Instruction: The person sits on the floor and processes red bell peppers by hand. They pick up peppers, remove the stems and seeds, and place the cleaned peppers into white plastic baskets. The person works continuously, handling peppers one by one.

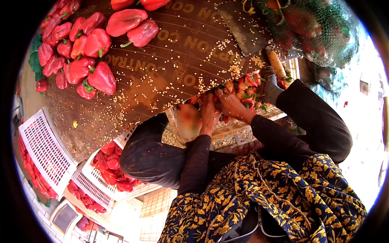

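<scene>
My left hand [209, 106] and my right hand [227, 101] are close together in a crate [217, 133] of pepper cores, stems and trimmings [248, 89], just below the brown board's near edge. The fingers of both hands curl down among the trimmings; what they hold is hidden. Pale seeds are scattered over the brown board [146, 93]. Above and to the right, a broad metal blade [237, 30] lies on the board near a wooden handle [275, 60].
Red peppers [101, 77] are piled at the board's upper left. Crates of red pepper pieces [109, 168] and a white slatted crate [46, 150] stand lower left. Green mesh sacks [324, 36] bulge at upper right. My bent legs [320, 113] flank the trimmings crate.
</scene>
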`<state>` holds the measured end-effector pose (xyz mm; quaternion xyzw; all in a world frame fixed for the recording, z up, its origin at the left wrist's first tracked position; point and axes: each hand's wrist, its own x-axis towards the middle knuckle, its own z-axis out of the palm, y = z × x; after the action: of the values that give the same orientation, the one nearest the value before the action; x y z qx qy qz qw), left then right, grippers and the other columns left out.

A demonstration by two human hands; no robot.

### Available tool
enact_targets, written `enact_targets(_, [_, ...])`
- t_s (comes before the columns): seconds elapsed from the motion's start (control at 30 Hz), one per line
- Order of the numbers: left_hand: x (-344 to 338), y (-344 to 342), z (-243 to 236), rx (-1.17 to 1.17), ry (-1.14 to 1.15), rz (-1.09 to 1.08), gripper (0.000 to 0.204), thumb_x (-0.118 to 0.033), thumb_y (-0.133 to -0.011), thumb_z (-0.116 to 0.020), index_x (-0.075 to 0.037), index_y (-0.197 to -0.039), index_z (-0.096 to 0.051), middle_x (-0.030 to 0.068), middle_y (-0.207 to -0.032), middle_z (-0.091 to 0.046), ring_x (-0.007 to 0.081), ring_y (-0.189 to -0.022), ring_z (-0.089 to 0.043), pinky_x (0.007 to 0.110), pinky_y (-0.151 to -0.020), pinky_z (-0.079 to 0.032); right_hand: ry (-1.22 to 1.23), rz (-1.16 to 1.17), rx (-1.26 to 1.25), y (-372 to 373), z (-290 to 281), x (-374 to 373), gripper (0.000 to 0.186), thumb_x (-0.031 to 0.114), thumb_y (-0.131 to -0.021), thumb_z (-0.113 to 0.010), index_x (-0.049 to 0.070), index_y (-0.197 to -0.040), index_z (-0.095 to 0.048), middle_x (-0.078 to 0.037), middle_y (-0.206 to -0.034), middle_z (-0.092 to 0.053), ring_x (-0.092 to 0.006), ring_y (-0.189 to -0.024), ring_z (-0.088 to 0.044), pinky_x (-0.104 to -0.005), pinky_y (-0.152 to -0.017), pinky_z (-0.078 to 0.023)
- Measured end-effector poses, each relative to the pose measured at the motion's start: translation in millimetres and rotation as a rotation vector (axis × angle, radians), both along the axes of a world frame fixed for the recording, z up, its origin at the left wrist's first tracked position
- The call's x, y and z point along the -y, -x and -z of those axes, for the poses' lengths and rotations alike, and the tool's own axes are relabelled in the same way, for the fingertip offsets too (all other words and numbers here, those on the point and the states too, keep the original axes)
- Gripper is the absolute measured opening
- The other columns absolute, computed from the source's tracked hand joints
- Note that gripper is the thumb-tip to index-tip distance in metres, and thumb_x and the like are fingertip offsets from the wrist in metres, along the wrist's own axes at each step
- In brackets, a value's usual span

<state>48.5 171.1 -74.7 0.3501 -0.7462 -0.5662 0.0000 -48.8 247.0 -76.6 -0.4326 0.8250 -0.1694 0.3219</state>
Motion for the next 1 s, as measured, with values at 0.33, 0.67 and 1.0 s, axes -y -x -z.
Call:
enact_targets(0.33, [-3, -13, 6, -0.210, 0.107, -0.284, 0.053, 0.000, -0.062, -0.063, -0.004, -0.114, -0.052, 0.0136, -0.120, -0.052, 0.0286, -0.103, -0.053, 0.035, -0.088, -0.042, 0.230, 0.261, 0.000, -14, -8, 21, 0.040, 0.007, -0.059, -0.053, 0.000, -0.099, -0.051, -0.023, -0.072, -0.058, -0.0428, -0.073, -0.056, -0.0455, -0.063, -0.046])
enact_targets(0.67, [-19, -26, -62, -0.501, -0.520, -0.645, 0.052, 0.006, -0.055, -0.056, 0.000, -0.107, -0.058, 0.0081, -0.094, -0.060, 0.0148, -0.071, -0.059, 0.026, -0.059, -0.050, 0.496, 0.126, 0.138, -14, -83, 3, 0.025, 0.006, -0.061, -0.056, 0.001, -0.085, -0.056, -0.019, -0.074, -0.058, -0.0366, -0.073, -0.059, -0.0407, -0.061, -0.046])
enact_targets(1.0, [4, -62, -102, -0.744, -0.634, -0.821, 0.030, -0.004, -0.066, -0.054, 0.003, -0.095, -0.057, 0.0153, -0.086, -0.062, 0.0221, -0.066, -0.060, 0.028, -0.053, -0.050, 0.538, 0.539, 1.050, -25, -101, -31, 0.018, 0.006, -0.074, -0.062, -0.001, -0.090, -0.060, -0.009, -0.085, -0.062, -0.0174, -0.079, -0.061, -0.0297, -0.069, -0.052])
